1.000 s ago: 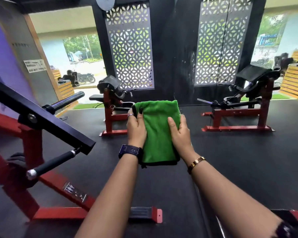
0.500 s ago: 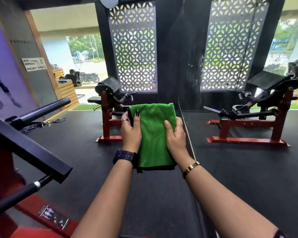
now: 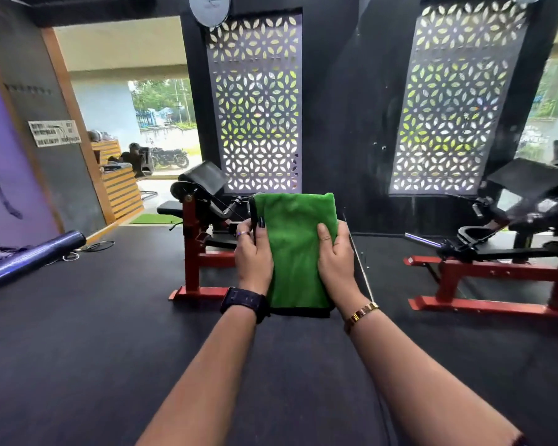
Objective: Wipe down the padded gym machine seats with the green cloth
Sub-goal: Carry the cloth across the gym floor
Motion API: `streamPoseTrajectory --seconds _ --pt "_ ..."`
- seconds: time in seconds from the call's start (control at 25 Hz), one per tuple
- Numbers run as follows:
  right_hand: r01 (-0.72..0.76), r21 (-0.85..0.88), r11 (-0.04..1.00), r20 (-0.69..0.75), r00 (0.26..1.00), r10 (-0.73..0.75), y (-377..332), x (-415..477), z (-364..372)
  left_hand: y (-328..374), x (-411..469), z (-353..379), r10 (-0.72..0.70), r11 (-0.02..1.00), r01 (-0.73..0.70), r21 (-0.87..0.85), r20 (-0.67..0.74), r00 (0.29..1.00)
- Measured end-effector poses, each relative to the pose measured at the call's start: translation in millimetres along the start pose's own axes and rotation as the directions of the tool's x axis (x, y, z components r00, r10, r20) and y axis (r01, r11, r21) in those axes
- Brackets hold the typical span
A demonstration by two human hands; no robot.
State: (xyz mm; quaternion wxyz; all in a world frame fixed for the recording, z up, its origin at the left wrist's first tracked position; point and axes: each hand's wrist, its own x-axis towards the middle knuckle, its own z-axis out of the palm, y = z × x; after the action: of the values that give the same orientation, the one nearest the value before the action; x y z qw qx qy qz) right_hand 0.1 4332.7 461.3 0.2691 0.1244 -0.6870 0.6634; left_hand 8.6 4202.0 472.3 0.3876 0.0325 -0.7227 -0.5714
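My left hand and right hand each grip a side of the folded cloth, thumbs on top, held up before me; no pad touched yet; I'd carry it flat there, then wipe in overlapping strokes.

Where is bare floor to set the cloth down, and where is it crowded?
Bare floor spreads lower left, bordered by the dark bar, the red base of the left machine and the forearms. Another patch lies before the right machine. Crowded: loose cables by the bar's far end.
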Motion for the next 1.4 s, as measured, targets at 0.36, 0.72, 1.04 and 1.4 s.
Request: streamPoseTrajectory --seconds 0.36,0.72,1.04,1.4 --pt "0.001 0.021 1.000 0.105 0.994 -0.003 122 167 80 -99 144 94 0.031 0.999 -0.028 0.023 -0.134 0.990" --pt "0.038 0.072 0.997 0.328 0.943 -0.059 204 325 219 -190 312 126 -0.019 0.990 0.070 0.123 -0.374 0.927" --pt "0.038 0.164 0.986 0.429 0.897 -0.106 260 376 409 -291 443 57 0.054 0.968 0.089 0.234 -0.543 0.838" --pt "-0.047 0.223 0.974 0.569 0.818 -0.091 274 404 721 -407 643 -117 0.093 0.918 0.209 0.337 -0.696 0.712"
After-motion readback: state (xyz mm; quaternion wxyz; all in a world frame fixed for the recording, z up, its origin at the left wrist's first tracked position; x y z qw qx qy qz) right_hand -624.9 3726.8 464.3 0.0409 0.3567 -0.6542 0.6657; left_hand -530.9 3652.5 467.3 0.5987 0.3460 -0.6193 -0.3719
